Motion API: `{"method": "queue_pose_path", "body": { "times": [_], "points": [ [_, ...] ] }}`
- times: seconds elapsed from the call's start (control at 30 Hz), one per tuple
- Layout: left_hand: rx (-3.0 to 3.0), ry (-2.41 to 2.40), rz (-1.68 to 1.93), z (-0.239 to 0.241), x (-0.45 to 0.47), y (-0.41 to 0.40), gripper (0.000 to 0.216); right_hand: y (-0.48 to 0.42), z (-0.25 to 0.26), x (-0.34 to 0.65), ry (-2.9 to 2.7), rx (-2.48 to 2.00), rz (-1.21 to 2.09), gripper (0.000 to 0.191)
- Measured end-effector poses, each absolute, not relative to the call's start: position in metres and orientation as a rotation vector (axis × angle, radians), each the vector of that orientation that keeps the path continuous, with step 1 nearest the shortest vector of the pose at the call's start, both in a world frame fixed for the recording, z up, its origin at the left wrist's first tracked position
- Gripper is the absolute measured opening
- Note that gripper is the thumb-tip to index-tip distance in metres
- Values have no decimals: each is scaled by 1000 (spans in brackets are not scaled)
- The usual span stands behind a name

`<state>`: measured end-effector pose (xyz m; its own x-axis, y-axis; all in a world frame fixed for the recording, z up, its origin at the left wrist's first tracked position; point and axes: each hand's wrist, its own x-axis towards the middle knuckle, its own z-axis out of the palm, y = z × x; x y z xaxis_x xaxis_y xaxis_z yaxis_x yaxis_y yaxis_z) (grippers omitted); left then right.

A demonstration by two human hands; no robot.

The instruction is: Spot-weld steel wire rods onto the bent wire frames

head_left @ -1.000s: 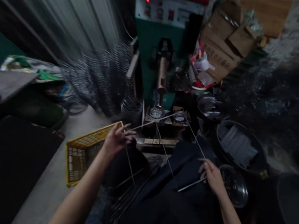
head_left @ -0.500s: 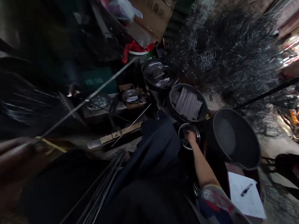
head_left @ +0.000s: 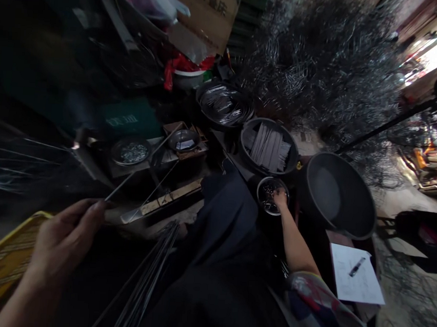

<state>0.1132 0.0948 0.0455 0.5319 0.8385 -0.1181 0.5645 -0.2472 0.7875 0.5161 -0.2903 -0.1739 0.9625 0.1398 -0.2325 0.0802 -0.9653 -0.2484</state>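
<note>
My left hand (head_left: 66, 233) is closed, thumb and fingers pinching the near end of a thin metal rod (head_left: 124, 182). The rod slants up and away over the low bench. At the right, my right hand (head_left: 281, 198) reaches down into a small metal bowl (head_left: 259, 204) of small dark metal pieces (head_left: 269, 191). Its fingers are bent among the pieces, and whatever they grip is too small to make out. A bundle of thin metal rods (head_left: 148, 277) lies by my dark-clothed lap, between the two arms.
Beyond the bowl stand a basin of grey strips (head_left: 268, 147) and a basin of coiled metal (head_left: 221, 102). A large dark pan (head_left: 363, 205) and paper with a pen (head_left: 355, 283) are right. A yellow basket (head_left: 4, 264) sits left; tangled wire (head_left: 319, 66) piles behind.
My left hand has moved right and forward in view, carrying the rod lower over the bench. My right hand stays in the bowl with its fingers shifted slightly. The whole view has turned a little.
</note>
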Motion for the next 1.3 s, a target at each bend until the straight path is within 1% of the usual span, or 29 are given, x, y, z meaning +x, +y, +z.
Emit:
{"method": "queue_pose_path", "body": {
  "times": [0.13,0.27,0.4,0.53,0.6,0.67,0.73,0.8,0.9,1.0,1.13,1.3],
  "points": [
    [2113,1161,330,37,110,101,25,-285,-165,514,-262,-2910,358,35],
    [2224,1160,250,32,108,107,23,-277,-143,523,-386,-2947,418,26],
    [2290,1098,265,21,107,115,24,-277,-116,530,-401,-2996,412,22],
    [2269,991,322,11,99,118,27,-256,-85,526,-456,-2940,299,23],
    [2236,956,349,11,97,117,31,-225,-69,518,-548,-2775,245,29],
    [2243,949,382,12,101,117,34,-178,-54,499,-623,-2348,288,38],
    [2318,942,364,10,110,120,34,-123,-39,467,-657,-1863,459,45],
    [2423,958,296,6,120,124,32,-71,-28,425,-673,-1611,649,45],
    [2492,1031,236,-2,123,131,31,-12,-29,365,-634,-1484,875,41],
    [2409,1049,347,-9,107,134,30,23,-43,324,-489,-1442,1003,43],
    [2229,1050,595,-9,78,127,26,54,-48,290,-400,-1403,1085,42],
    [2091,1060,825,-8,63,107,23,85,-30,262,-428,-1295,1092,38]
  ]
}}
